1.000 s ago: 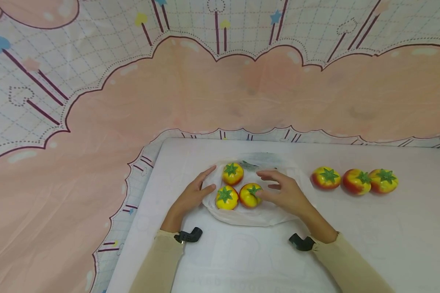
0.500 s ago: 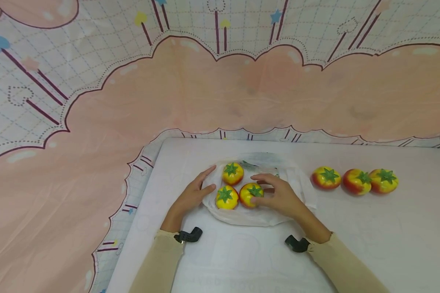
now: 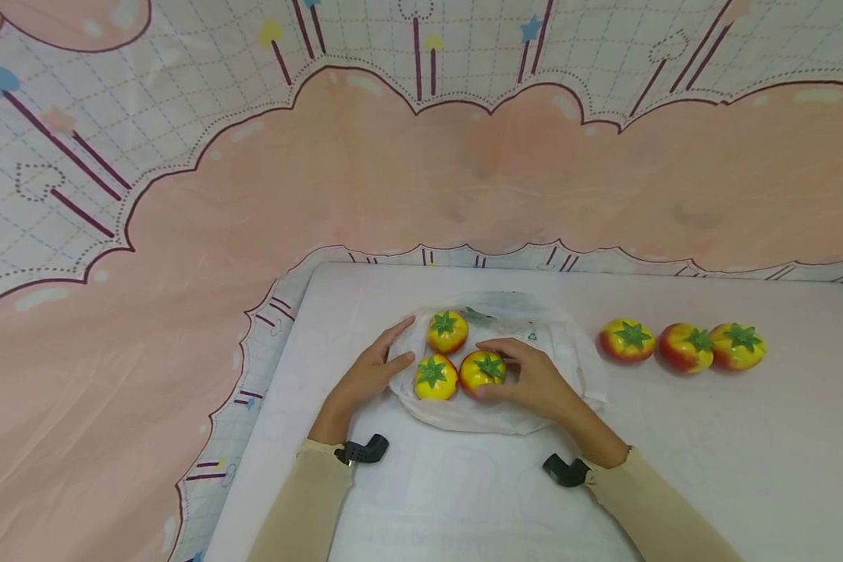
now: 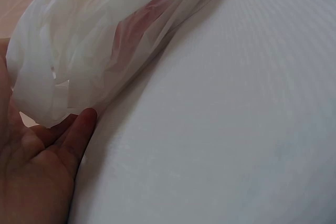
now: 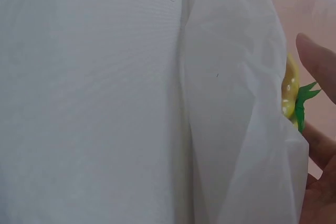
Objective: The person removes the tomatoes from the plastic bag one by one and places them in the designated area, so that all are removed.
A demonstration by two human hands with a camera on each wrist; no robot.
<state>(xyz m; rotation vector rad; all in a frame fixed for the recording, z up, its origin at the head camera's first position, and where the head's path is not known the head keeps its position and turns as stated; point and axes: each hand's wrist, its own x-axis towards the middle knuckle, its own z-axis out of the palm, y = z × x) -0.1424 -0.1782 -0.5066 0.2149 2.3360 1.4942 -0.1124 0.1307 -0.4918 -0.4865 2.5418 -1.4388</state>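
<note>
Three yellow-red toy tomatoes with green stalks lie on a crumpled white plastic bag (image 3: 506, 410) on the white table (image 3: 709, 453). My right hand (image 3: 497, 373) curls its fingers and thumb round the front right tomato (image 3: 479, 372). The front left tomato (image 3: 435, 378) and the back tomato (image 3: 446, 332) lie free. My left hand (image 3: 393, 348) rests on the bag's left edge with straight fingers. In the left wrist view the thumb (image 4: 79, 132) touches the bag (image 4: 94, 40). The right wrist view shows the bag (image 5: 236, 108) hiding most of the tomato (image 5: 290, 90).
Three more toy tomatoes stand in a row on the table to the right: one (image 3: 627, 341), a second (image 3: 684, 348) and a third (image 3: 738, 346). A pink and white patterned cloth (image 3: 421, 179) hangs behind and to the left of the table.
My right hand has moved left and down, and its fingers have curled round the front right tomato. The left hand and the other tomatoes have stayed still.
</note>
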